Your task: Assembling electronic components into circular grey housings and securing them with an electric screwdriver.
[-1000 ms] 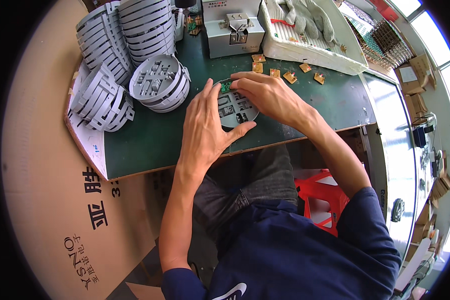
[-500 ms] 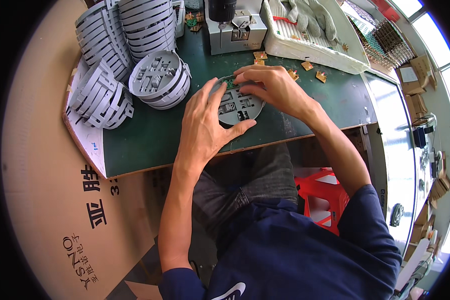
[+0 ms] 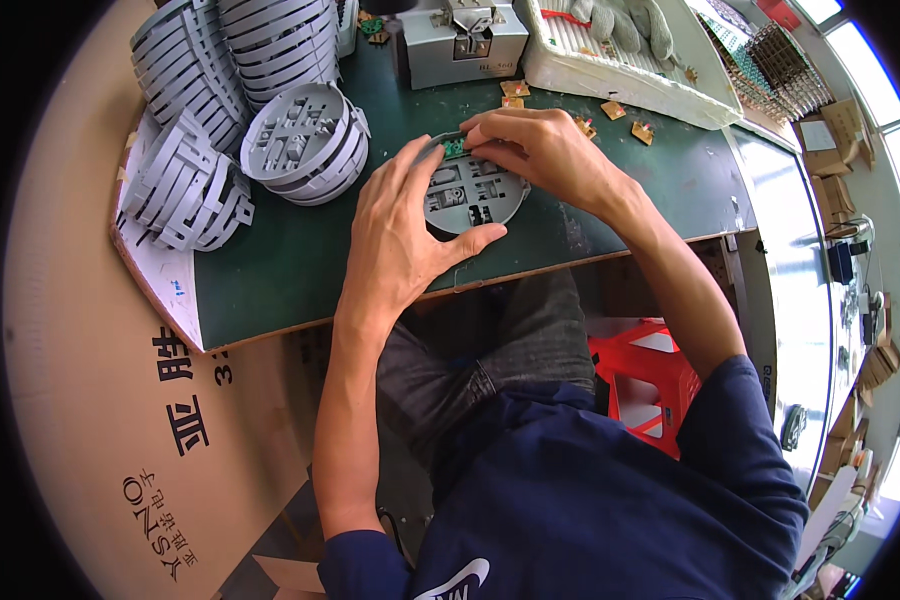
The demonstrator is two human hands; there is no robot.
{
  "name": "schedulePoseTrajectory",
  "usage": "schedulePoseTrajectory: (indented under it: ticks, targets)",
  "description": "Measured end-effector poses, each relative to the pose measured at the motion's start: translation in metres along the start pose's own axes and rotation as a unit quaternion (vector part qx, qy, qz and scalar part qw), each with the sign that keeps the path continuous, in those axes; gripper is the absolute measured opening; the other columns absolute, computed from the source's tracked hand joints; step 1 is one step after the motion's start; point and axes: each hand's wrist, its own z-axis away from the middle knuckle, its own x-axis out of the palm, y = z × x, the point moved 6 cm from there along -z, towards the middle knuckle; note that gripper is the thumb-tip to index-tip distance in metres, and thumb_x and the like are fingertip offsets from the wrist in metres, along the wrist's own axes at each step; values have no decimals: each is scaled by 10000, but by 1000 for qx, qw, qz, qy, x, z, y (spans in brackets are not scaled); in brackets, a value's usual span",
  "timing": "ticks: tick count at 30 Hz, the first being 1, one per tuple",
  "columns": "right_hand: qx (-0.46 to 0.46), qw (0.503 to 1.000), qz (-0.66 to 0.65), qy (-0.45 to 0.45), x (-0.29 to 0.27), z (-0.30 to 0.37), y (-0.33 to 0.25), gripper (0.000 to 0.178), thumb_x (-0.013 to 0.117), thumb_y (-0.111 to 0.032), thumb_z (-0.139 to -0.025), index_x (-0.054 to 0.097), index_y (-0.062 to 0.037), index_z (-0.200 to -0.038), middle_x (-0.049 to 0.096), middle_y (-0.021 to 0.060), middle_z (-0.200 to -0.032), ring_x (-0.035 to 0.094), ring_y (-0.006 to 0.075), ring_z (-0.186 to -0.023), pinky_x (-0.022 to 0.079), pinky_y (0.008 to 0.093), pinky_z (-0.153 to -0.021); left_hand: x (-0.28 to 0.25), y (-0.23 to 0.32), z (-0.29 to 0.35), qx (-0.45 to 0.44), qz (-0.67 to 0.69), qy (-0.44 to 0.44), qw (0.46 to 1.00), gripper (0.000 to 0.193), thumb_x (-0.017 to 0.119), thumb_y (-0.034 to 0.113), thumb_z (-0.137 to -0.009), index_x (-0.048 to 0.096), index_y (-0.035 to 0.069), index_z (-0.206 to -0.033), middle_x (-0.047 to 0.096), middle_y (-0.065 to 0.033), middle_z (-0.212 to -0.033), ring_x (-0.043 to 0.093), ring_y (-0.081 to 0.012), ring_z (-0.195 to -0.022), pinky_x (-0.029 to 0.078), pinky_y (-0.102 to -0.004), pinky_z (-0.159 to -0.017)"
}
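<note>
1. Everything on the table (image 3: 270,270) sits a little higher in view than half a second ago, as if the head tipped; a black cylinder (image 3: 392,5) over the metal box (image 3: 470,55) now shows farther left, cut off by the top edge.
2. Both hands match the earlier pose around the grey disc (image 3: 502,200), which lies near the table's front edge.
3. Left hand (image 3: 395,220): fingers close together, curved along the disc's left side, thumb spread away toward its near rim. How firmly it grips, I cannot tell.
4. Right hand (image 3: 560,150): bent fingertips meet at the green board (image 3: 455,148) by the disc's far rim; whether they pinch or press, I cannot tell.
5. Judging progress, the board is placed within the disc's outline, but its full seating is hidden. Other slots already carry small parts.
6. Tan boards (image 3: 643,132) lie loose beyond the right hand; no green board shows on the short stack (image 3: 295,145) of discs.
</note>
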Motion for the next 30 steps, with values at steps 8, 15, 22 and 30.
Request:
schedulePoseTrajectory:
  ticks: [8, 15, 22, 30]
  targets:
    - [-29, 999, 31, -9, -3, -2, -1, 150, 693, -110, -954, 702, -10, -1066, 726, 134, -1180, 721, 348, -973, 595, 407, -843, 0, 2, -3, -14, -10, -17, 1000, 920, 831, 622, -747, 616, -66, -1319, 557, -205, -1441, 555, -388, -1292, 436, -489, -1109]
    - [-20, 995, 95, -37, -2, 1, -12, 190, 662, -107, -971, 684, -21, -1139, 710, 149, -1221, 703, 372, -1025, 585, 426, -869, 1, 10, -3, 0, -65, -13, 998, 919, 814, 624, -765, 590, -51, -1346, 551, -218, -1440, 546, -414, -1289, 442, -502, -1101]
    - [8, 969, -27, 244, -75, -66, -2, 488, 712, -268, -1003, 567, 13, -1373, 713, 182, -1238, 688, 251, -1167, 558, 352, -942, 3, 10, -1, 9, -62, -8, 998, 896, 795, 617, -794, 566, -29, -1372, 526, -219, -1460, 532, -416, -1294, 430, -506, -1106]
    - [-26, 936, -337, 100, -110, -156, -52, 652, 666, -497, -1001, 546, 58, -1322, 655, 160, -1172, 650, 212, -1066, 534, 301, -917, 4, 8, 0, -13, -44, -32, 998, 924, 773, 650, -808, 550, -9, -1415, 497, -203, -1510, 491, -384, -1374, 397, -469, -1148]
